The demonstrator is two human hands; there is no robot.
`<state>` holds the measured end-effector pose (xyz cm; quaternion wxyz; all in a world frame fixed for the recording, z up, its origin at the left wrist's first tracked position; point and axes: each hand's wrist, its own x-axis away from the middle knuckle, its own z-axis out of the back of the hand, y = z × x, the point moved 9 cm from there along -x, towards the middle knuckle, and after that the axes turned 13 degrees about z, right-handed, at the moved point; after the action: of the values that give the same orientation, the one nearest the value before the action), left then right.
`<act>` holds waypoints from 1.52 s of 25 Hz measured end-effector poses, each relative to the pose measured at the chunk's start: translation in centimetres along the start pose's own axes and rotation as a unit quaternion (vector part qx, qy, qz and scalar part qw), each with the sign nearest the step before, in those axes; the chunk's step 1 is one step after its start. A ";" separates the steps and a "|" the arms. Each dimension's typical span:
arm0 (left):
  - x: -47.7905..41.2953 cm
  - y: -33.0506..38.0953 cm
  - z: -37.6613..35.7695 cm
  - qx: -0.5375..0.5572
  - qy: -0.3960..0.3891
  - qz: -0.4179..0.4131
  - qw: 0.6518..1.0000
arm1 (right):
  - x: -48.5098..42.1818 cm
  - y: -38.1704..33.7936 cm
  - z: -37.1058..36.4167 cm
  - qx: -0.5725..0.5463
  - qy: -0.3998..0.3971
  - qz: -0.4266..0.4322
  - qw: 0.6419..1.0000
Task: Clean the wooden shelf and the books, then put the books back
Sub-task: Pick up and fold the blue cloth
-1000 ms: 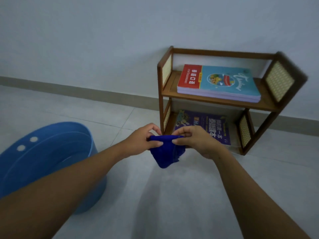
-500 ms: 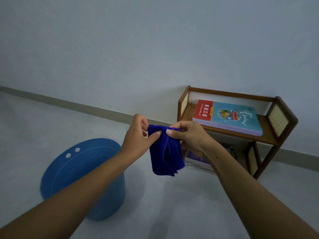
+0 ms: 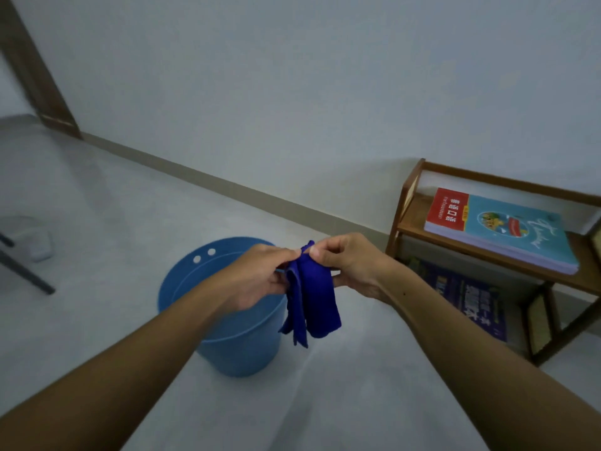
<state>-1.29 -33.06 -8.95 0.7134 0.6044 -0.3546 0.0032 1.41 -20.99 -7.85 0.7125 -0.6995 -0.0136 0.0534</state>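
Books lie on both boards of the wooden shelf (image 3: 481, 252); left hand (image 3: 260, 278) and right hand (image 3: 351, 262) pinch a blue cloth (image 3: 312, 297) over the bucket (image 3: 240, 340).

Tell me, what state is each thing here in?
Dark blue cloth: folded, hanging, pinched by both hands.
Left hand: grip pinching the cloth's top.
Right hand: grip pinching the cloth's top.
Blue plastic bucket: upright on the floor, open.
Brown wooden shelf: upright against the wall.
Red-and-teal book: flat on upper tier.
Purple book: flat on lower tier.
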 end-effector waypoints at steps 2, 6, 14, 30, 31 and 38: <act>0.5 -0.8 0.9 0.003 -0.017 -0.005 1.000 | -0.3 0.2 -1.2 0.047 -0.022 -0.014 0.999; 1.4 -2.1 2.7 0.004 -0.014 -0.032 0.999 | -0.8 -0.4 -1.7 0.066 -0.009 -0.022 0.998; 5.5 2.5 15.1 -0.303 0.360 -0.157 0.869 | -6.8 -4.4 -1.3 0.375 0.059 0.118 0.918; 6.1 -11.9 4.1 -0.541 0.231 -0.384 0.712 | 0.2 11.7 -0.8 0.245 0.075 0.038 0.966; 5.7 -12.5 3.7 -0.553 0.224 -0.372 0.711 | 0.3 12.0 -0.9 0.255 0.076 0.035 0.963; 2.3 -16.0 3.9 -0.648 0.244 -0.225 0.685 | 0.5 13.2 -2.0 0.392 -0.071 0.007 0.917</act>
<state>5.38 -41.66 -21.45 0.9679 0.0311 0.0654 -0.2407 1.33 -22.74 -21.08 0.9262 -0.3590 -0.0369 0.1092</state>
